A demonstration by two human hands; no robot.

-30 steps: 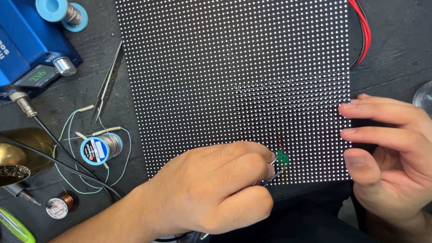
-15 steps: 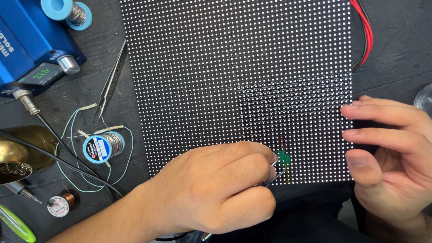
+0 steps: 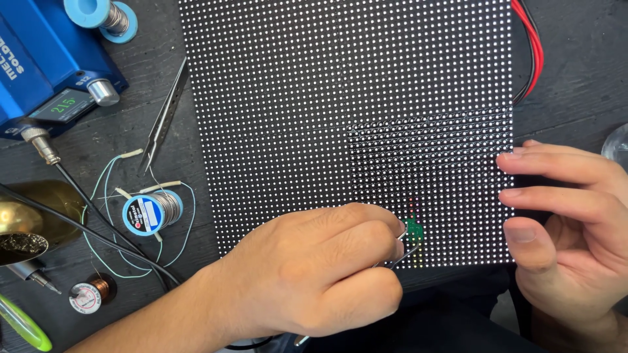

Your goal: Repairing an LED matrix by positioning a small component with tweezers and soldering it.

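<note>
Tweezers at panel lower edge, right hand steadying side

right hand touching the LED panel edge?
Touching. Head view: right hand fingertips rest on the right edge of the LED panel.

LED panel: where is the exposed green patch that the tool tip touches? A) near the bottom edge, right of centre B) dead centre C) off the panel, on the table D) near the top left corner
A: the green patch sits low on the LED panel, right of centre, at the tip of the tool held by the left hand.
</note>
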